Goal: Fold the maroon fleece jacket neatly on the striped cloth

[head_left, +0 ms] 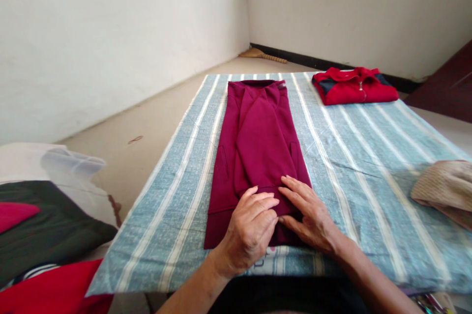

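A maroon jacket (263,142) lies folded into a long strip, its dark-lined collar end at the far side. One sleeve runs down its middle, with the cuff under my fingers. My left hand (250,229) rests over the sleeve cuff and bottom hem, fingers loosely bent and spread a little; its thumb is hidden. My right hand (309,213) lies on the right part of the hem, fingers stretched out and thumb apart. The fingertips of both hands nearly meet at the cuff.
A striped blue cloth (177,191) covers the table. A folded red jacket (359,89) lies at the far right; a beige knit cloth (444,188) is nearer. Dark green (55,225) and red clothes (55,287) are piled at left. A broom (263,54) lies in the corner.
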Available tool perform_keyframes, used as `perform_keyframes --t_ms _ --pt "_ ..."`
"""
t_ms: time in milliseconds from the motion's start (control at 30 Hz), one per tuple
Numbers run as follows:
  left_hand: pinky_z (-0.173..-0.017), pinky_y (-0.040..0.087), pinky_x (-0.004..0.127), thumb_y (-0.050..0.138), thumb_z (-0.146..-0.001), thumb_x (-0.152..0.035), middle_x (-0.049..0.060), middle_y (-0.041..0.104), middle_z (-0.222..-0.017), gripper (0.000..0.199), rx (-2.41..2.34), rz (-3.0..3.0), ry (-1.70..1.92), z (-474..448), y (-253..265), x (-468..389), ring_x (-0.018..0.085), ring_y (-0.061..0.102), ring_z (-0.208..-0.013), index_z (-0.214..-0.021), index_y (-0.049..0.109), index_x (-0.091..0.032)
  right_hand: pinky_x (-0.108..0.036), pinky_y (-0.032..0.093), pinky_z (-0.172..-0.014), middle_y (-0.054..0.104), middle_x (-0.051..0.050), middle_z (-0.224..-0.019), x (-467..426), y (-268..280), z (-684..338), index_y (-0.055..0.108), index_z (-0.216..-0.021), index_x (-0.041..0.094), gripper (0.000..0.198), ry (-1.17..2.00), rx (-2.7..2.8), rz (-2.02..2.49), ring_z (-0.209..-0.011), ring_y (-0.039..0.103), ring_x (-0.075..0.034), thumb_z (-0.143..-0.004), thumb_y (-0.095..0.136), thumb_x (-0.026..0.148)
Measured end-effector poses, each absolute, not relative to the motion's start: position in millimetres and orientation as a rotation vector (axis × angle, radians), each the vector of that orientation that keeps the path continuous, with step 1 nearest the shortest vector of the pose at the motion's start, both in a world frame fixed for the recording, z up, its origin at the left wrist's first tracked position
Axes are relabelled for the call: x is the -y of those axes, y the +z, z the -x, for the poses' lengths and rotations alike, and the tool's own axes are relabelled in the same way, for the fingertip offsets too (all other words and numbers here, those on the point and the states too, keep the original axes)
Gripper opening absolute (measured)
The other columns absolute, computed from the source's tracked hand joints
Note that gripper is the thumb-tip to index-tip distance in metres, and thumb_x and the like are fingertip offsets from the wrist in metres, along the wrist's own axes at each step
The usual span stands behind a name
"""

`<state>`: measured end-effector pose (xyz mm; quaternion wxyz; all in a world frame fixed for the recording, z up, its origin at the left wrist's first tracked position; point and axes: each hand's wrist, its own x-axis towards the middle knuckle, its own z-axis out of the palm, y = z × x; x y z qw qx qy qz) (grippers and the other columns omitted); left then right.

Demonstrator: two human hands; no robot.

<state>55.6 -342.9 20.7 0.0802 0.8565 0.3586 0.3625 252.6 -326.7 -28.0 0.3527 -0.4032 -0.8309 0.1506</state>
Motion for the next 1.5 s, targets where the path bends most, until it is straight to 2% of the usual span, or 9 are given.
perform_keyframes --t_ms 667,800,1000,1133,1333,1500 --pt "-0.098 0.046 0.044 0.058 -0.081 -0.006 0.007 0.072 -0.093 0.011 -1.212 -2.24 1.218 -63.0 22.3 346.2 0.019 0.067 -0.093 -0.082 0.06 -0.017 -0.05 0.041 -0.102 0.047 -0.013 -0.138 326.3 -28.4 -251.6 0.049 -0.13 0.02 0.05 0.375 2.139 1.042 -0.129 0.042 -0.028 -0.084 0.062 0.034" --pt "-0.099 0.046 0.041 0.055 -0.085 -0.008 0.007 0.07 -0.095 0.01 -1.197 -2.202 1.202 -58.6 24.5 346.5 0.018 0.065 -0.097 -0.085 0.059 -0.017 -0.049 0.041 -0.101 0.048 -0.014 -0.137 326.3 -26.9 -251.4 0.049 -0.13 0.02 0.05 0.386 2.136 1.043 -0.128 0.042 -0.028 -0.084 0.062 0.035" --pt "-0.092 0.049 0.031 0.051 -0.09 -0.013 0.006 0.069 -0.104 0.01 -1.387 -2.017 1.174 -31.0 36.0 339.3 0.017 0.063 -0.102 -0.088 0.059 -0.018 -0.049 0.041 -0.101 0.048 -0.014 -0.137 325.9 -26.0 -250.6 0.05 -0.128 0.018 0.05 0.359 2.127 1.028 -0.128 0.042 -0.028 -0.083 0.063 0.035" --pt "-0.094 0.048 0.033 0.053 -0.089 -0.014 0.006 0.068 -0.106 0.008 -1.44 -2.072 1.143 -20.5 44.2 336.8 0.018 0.062 -0.104 -0.084 0.059 -0.018 -0.049 0.041 -0.101 0.048 -0.014 -0.137 326.0 -27.5 -250.5 0.05 -0.128 0.018 0.05 0.365 2.128 1.025 -0.128 0.042 -0.027 -0.084 0.063 0.035" --pt "-0.096 0.049 0.037 0.058 -0.083 -0.01 0.011 0.066 -0.112 0.008 -1.175 -2.306 1.014 -48.1 41.7 344.9 0.022 0.057 -0.114 -0.086 0.06 -0.017 -0.049 0.041 -0.102 0.049 -0.013 -0.136 326.2 -27.8 -251.6 0.05 -0.13 0.019 0.049 0.389 2.124 1.036 -0.128 0.042 -0.027 -0.084 0.062 0.034" --pt "-0.096 0.048 0.04 0.058 -0.082 -0.008 0.012 0.067 -0.108 0.008 -1.219 -2.43 1.032 -60.4 39.1 344.0 0.023 0.059 -0.11 -0.084 0.061 -0.015 -0.049 0.041 -0.102 0.048 -0.013 -0.137 326.3 -27.7 -251.7 0.05 -0.13 0.02 0.05 0.39 2.118 1.034 -0.128 0.043 -0.028 -0.084 0.062 0.034"
